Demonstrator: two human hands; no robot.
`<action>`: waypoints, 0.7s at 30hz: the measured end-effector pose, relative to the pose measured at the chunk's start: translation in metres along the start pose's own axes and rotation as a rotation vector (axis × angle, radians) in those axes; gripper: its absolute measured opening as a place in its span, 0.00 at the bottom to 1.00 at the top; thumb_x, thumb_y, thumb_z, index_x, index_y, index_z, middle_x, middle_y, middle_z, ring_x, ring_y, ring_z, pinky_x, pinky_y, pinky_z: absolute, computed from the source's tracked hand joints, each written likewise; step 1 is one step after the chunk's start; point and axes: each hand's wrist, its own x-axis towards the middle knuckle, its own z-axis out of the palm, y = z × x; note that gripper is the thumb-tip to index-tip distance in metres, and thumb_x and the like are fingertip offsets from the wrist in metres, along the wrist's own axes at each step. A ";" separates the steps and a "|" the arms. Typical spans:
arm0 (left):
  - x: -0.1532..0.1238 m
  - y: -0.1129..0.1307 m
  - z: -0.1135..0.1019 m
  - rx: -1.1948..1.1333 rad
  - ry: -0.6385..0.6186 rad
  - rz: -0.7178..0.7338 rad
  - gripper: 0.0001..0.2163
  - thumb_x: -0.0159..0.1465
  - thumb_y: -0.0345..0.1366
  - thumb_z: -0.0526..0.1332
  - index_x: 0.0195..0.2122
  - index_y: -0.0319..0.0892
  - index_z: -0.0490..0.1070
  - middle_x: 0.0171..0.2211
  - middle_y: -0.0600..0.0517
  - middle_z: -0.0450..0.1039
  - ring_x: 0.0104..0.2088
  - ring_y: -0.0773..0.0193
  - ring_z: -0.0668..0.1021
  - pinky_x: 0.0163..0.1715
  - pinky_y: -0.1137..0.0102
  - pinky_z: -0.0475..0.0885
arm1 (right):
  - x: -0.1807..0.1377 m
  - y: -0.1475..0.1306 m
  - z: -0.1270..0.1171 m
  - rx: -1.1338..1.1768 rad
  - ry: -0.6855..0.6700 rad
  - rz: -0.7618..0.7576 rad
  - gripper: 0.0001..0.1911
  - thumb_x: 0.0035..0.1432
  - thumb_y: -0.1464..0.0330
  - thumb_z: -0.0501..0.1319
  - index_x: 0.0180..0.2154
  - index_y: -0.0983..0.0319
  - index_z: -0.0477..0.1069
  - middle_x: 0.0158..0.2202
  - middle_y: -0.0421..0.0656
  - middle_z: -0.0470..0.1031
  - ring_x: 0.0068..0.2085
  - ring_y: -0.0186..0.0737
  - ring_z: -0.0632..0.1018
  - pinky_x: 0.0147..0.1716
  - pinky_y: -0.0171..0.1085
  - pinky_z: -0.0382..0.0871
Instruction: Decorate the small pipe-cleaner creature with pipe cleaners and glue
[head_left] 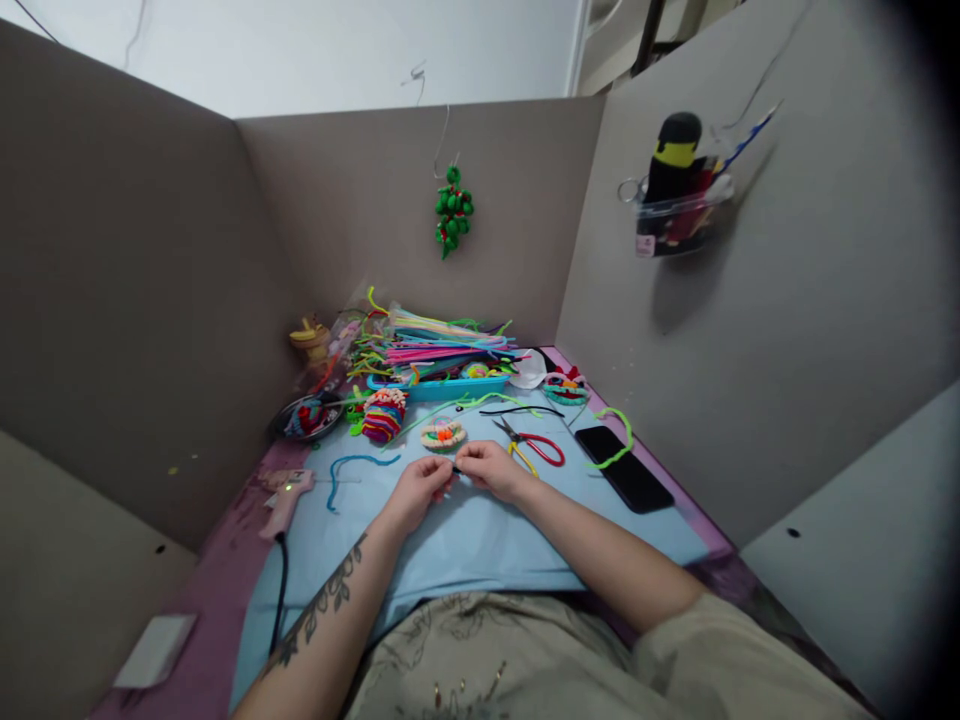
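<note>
My left hand [421, 490] and my right hand [489, 468] meet over the light blue cloth, fingertips almost touching. Both pinch a small dark piece [456, 469], mostly hidden by the fingers; its kind cannot be made out. Just beyond them lies a round cream, green and orange piece [442, 435] made of coiled pipe cleaners. Right of it, pliers [534, 443] with red and yellow handles rest with their jaws apart. A black pipe cleaner [521, 411] lies behind the pliers, and a blue pipe cleaner [352, 460] curves to the left of my hands.
A blue tray [442, 388] at the back carries many colourful pipe cleaners. A pink glue gun [286, 505] stands at left with its cord trailing forward. A phone [626, 475] lies at right under a green pipe cleaner [622, 440]. Grey panels [420, 215] enclose the table.
</note>
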 end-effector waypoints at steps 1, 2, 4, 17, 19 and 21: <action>0.000 0.001 0.000 0.020 0.027 0.021 0.16 0.54 0.47 0.61 0.28 0.36 0.68 0.20 0.55 0.65 0.16 0.75 0.63 0.16 0.78 0.55 | 0.001 -0.001 -0.001 0.022 0.019 -0.001 0.09 0.44 0.64 0.62 0.24 0.64 0.67 0.15 0.32 0.59 0.14 0.24 0.55 0.13 0.28 0.44; -0.001 0.002 0.001 0.060 0.068 0.060 0.16 0.54 0.47 0.61 0.28 0.36 0.68 0.21 0.54 0.66 0.17 0.75 0.63 0.16 0.78 0.57 | 0.001 -0.001 -0.001 0.043 0.037 -0.001 0.10 0.44 0.64 0.63 0.24 0.64 0.67 0.15 0.32 0.59 0.14 0.24 0.55 0.12 0.28 0.44; -0.003 0.004 0.002 0.204 0.181 0.198 0.14 0.52 0.44 0.62 0.30 0.38 0.69 0.26 0.52 0.69 0.21 0.72 0.67 0.19 0.77 0.61 | 0.001 -0.002 -0.002 0.086 0.068 0.008 0.10 0.43 0.65 0.63 0.24 0.64 0.66 0.14 0.32 0.59 0.14 0.23 0.55 0.12 0.28 0.43; -0.009 -0.001 0.004 0.636 0.287 0.591 0.08 0.59 0.37 0.58 0.36 0.44 0.75 0.34 0.47 0.72 0.35 0.61 0.73 0.38 0.67 0.69 | 0.001 0.004 0.007 0.180 0.009 0.087 0.12 0.42 0.63 0.65 0.23 0.64 0.65 0.14 0.32 0.58 0.14 0.23 0.55 0.12 0.28 0.41; -0.009 -0.001 0.004 0.652 0.295 0.607 0.08 0.59 0.37 0.58 0.36 0.44 0.75 0.34 0.47 0.72 0.34 0.62 0.73 0.36 0.69 0.69 | 0.002 0.005 0.006 0.181 0.009 0.092 0.12 0.42 0.64 0.64 0.23 0.64 0.65 0.14 0.31 0.58 0.14 0.23 0.54 0.12 0.28 0.41; -0.009 0.001 0.004 0.653 0.301 0.606 0.09 0.59 0.37 0.58 0.39 0.44 0.74 0.36 0.47 0.72 0.33 0.64 0.73 0.33 0.71 0.69 | 0.002 0.004 0.006 0.170 0.021 0.090 0.12 0.42 0.64 0.64 0.23 0.63 0.64 0.13 0.31 0.57 0.14 0.23 0.54 0.12 0.28 0.41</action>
